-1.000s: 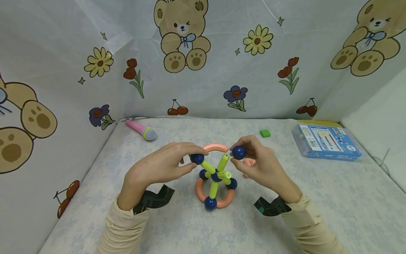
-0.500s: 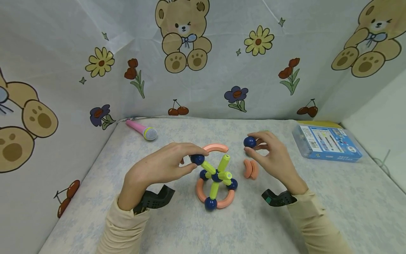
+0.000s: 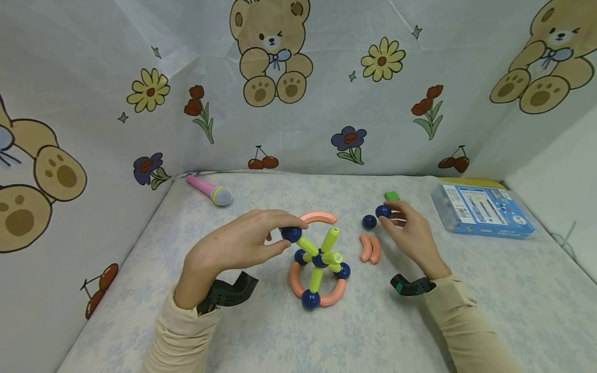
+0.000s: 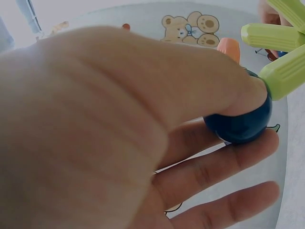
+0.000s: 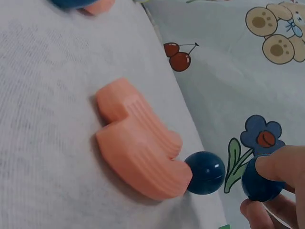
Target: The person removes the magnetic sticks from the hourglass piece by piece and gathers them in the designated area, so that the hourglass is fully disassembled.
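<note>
In the head view my left hand [image 3: 242, 239] pinches a dark blue ball [image 3: 291, 234] between thumb and fingers. That ball sits on the end of a lime-green rod [image 3: 307, 245], part of a build of rods and blue balls. Its base is a ring of curved salmon pieces [image 3: 333, 293] joined by balls. Off to the right, my right hand [image 3: 412, 234] pinches another blue ball [image 5: 259, 183] by thumb and fingertips. Just left of it, a loose blue ball [image 3: 369, 222] rests on the table, behind two curved salmon pieces [image 5: 143, 152] lying side by side.
A longer salmon arc [image 3: 318, 216] lies behind the build. A pink toy microphone [image 3: 208, 190] is at the back left. Near the right hand is a green block [image 3: 392, 196], and a blue-labelled box [image 3: 482, 210] stands farther right. A bear-print cloth backs the table.
My right hand has moved rightward, away from the build, with a blue ball in its fingers. A loose ball now shows plainly beside it. The left hand keeps its hold in place.
</note>
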### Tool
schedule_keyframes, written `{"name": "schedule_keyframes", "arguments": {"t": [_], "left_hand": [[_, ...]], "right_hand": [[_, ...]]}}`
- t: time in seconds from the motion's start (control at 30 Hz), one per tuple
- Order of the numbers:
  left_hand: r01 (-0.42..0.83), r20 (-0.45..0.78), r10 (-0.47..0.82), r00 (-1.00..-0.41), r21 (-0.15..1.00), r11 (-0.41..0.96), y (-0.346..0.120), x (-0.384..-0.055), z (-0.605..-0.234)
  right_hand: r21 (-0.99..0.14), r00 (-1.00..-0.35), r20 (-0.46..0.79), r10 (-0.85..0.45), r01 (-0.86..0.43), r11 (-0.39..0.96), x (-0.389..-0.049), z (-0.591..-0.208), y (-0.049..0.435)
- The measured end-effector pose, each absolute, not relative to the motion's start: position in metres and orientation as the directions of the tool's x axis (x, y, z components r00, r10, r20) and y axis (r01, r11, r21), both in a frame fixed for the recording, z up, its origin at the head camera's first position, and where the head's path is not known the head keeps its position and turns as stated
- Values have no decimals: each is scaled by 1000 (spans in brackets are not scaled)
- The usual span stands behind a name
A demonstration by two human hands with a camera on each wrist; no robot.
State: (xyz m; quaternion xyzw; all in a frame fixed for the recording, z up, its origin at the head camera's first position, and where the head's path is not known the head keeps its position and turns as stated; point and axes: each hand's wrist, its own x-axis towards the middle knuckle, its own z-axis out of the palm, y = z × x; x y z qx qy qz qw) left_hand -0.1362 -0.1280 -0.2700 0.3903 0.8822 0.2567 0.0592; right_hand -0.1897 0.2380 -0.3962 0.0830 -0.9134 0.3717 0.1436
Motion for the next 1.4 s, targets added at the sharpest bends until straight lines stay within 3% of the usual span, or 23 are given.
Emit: {"name": "schedule_keyframes", "arguments": {"t": [0.27, 0.63, 1.2, 1.4], "left_hand": [[659, 97, 720, -688, 499, 563, -128, -137, -271], [661, 97, 719, -688, 493, 565, -127, -137, -271], [655, 91, 713, -695, 488, 577, -127, -136, -270], [659, 96, 713, -695, 481, 578, -127, -136, -271]], "right_hand": [[-642, -976, 215, -20, -157, 751, -193, -412, 250], [-632, -985, 170, -44, -143, 762, -194, -416, 253], [-576, -904, 419, -88, -339, 744, -183, -379, 228], [-555, -852, 497, -168, -460, 692, -172, -362, 208]]}}
